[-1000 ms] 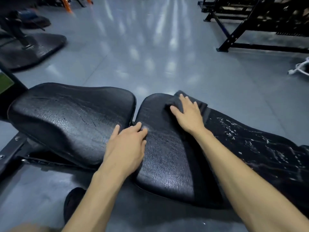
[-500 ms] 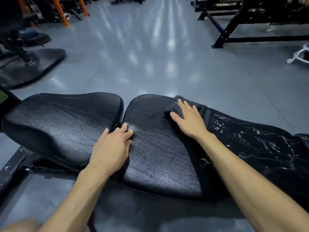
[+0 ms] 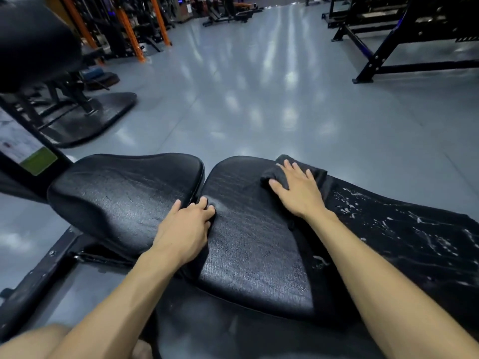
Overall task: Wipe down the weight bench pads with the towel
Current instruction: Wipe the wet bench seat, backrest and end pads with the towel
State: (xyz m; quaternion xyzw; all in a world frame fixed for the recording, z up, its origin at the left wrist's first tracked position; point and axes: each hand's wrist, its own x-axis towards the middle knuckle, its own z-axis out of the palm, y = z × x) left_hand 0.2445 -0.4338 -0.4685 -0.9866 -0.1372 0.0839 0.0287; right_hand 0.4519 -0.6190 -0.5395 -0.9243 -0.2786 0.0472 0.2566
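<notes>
Two black cracked bench pads lie side by side: the seat pad (image 3: 116,198) at left and the long back pad (image 3: 254,242) at right, running off to the right with white worn flecks. A dark towel (image 3: 274,174) lies bunched at the back pad's far edge. My right hand (image 3: 298,193) presses flat on the towel, fingers spread, thumb hooked around its near fold. My left hand (image 3: 186,226) rests at the gap between the pads, fingers curled over the back pad's left edge.
The black bench frame (image 3: 39,275) runs under the seat pad at lower left. Another padded machine (image 3: 33,42) on a black floor mat (image 3: 85,120) stands at far left. Orange rack posts (image 3: 129,29) and a black rack (image 3: 388,58) line the back of the grey floor.
The view has tilted up, showing more of the gym. Both hands stay in place on the back pad and the towel; the right hand has shifted slightly along the pad's far edge.
</notes>
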